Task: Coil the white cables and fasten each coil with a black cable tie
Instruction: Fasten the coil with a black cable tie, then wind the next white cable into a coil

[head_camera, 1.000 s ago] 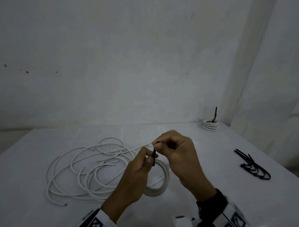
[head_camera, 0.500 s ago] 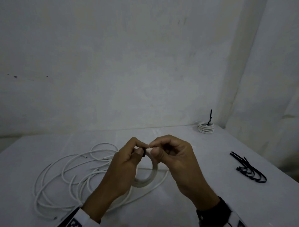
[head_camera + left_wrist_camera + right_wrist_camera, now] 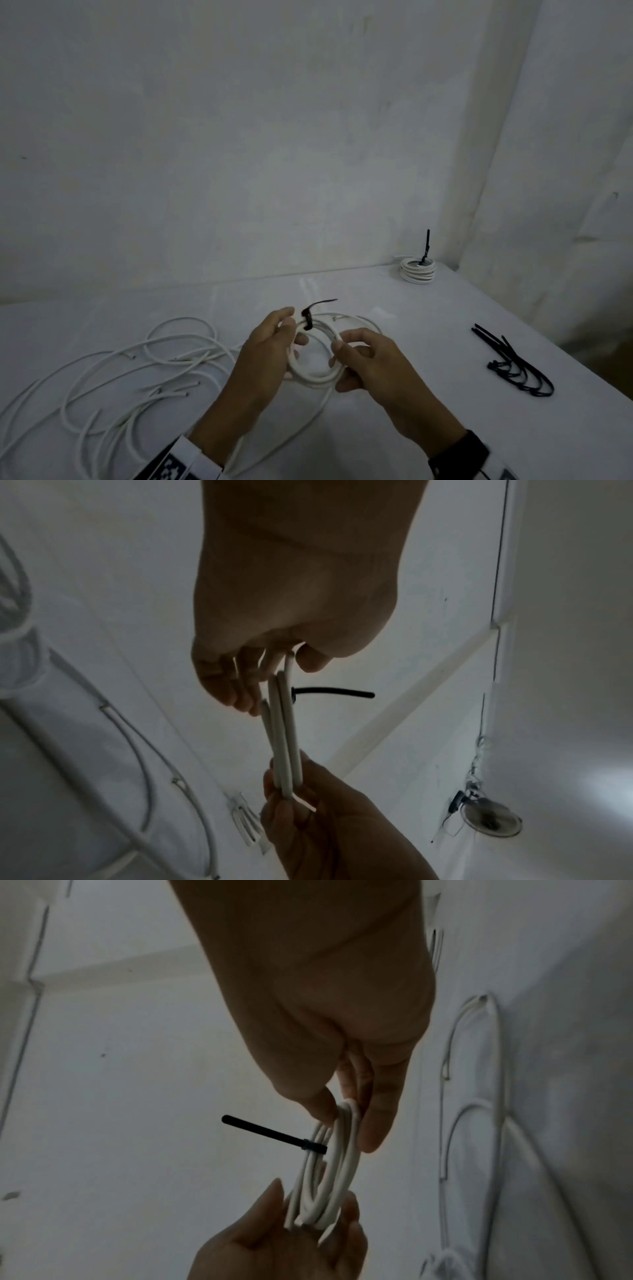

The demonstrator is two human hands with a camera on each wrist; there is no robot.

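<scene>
A small coil of white cable [image 3: 317,378] hangs between my hands above the table [image 3: 428,342]. A black cable tie [image 3: 307,320] is looped round its top left, the tail pointing up and to the right. My left hand [image 3: 291,332] pinches the coil just beside the tie. My right hand [image 3: 337,359] pinches the coil's right side. In the left wrist view the coil [image 3: 284,737] runs from my left hand [image 3: 274,674] down to the other hand, and the tie's tail [image 3: 332,692] sticks out sideways. In the right wrist view my right hand [image 3: 346,1118] grips the coil [image 3: 329,1172] above the tie [image 3: 270,1133].
Several loose white cables [image 3: 137,370] sprawl over the table's left half. A finished coil [image 3: 418,272] with an upright black tie stands at the back right corner. A bunch of spare black ties [image 3: 513,368] lies near the table's right edge.
My hands have drawn apart. The right hand left the tie and took the coil's right side. The tie's tail now stands out free from the coil.
</scene>
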